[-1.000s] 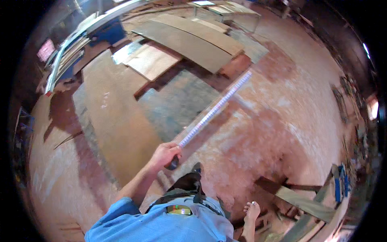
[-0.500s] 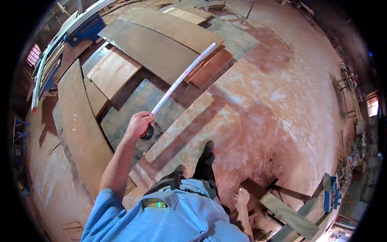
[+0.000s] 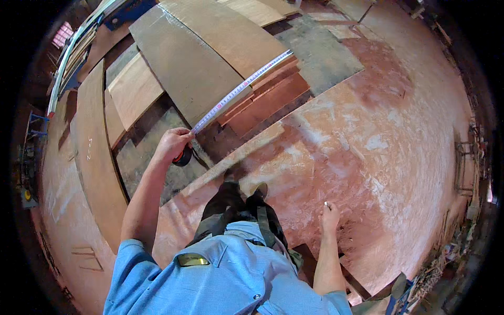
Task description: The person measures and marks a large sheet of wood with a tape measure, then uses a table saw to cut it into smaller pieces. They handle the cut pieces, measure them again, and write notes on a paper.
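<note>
My left hand (image 3: 176, 144) grips a tape measure with a dark case (image 3: 182, 157), red in part, below the fingers. Its white blade (image 3: 242, 86) runs out to the upper right, along the near ends of the stacked plywood sheets (image 3: 186, 55). The blade's far tip lies by the corner of the far sheet (image 3: 220, 37). Out to the right, above the floor, my right hand (image 3: 330, 216) is closed on a short white stick like chalk, only its end showing past the fingertips. This hand touches neither the boards nor the tape.
Reddish boards (image 3: 268, 102) lie under the sheet ends. At the left rests a long brown board (image 3: 94, 152) with a white handwritten mark, beside a lighter wood piece (image 3: 135, 92). Dark wooden pieces (image 3: 354, 278) are low on the right. Dusty floor (image 3: 388, 173) stretches right.
I have stepped closer to the stack, and the blade now reaches across the sheet ends from nearer. My right hand has risen forward, away from the dark wooden pieces.
</note>
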Demonstrator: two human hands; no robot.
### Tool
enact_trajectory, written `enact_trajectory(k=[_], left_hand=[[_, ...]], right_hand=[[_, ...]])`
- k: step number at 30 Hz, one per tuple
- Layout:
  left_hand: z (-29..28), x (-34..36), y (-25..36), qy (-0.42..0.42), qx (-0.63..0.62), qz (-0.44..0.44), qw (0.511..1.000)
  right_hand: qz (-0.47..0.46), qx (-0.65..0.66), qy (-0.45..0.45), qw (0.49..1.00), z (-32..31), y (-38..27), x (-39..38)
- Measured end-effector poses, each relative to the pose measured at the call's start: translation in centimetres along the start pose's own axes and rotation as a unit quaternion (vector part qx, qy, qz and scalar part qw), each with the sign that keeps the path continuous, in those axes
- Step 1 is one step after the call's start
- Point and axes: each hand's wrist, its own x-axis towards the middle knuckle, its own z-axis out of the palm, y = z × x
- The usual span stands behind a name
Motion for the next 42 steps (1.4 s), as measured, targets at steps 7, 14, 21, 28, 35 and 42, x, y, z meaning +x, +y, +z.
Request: enact_trajectory(k=[7, 14, 21, 28, 35, 42], left_hand=[[-0.5, 0.5, 1.0, -0.022, -0.003, -0.033, 0.999], [-1.3, 0.6, 1.4, -0.041, -0.012, -0.050, 0.998], [-1.7, 1.5, 0.7, -0.037, 0.025, -0.055, 0.997], [-1.9, 1.8, 0.5, -0.043, 0.021, -0.041, 0.998], [-2.4, 2.3, 0.4, -0.076, 0.062, -0.055, 0.994], [-2.2, 2.6, -0.6, -0.074, 0.036, -0.037, 0.996]], right_hand=[[-0.024, 0.052, -0.054, 0.997, 3.0, -9.4, -0.7], [-0.045, 0.039, -0.126, 0.990, 7.2, -15.4, -1.3], [-0.223, -0.034, -0.202, 0.953, 12.8, -24.6, -3.0], [-0.503, -0.081, -0.239, 0.826, 19.7, -33.0, -5.9], [-0.580, -0.148, -0.227, 0.768, 24.8, -36.3, -6.4], [-0.601, -0.200, -0.219, 0.742, 26.0, -36.6, -6.2]])
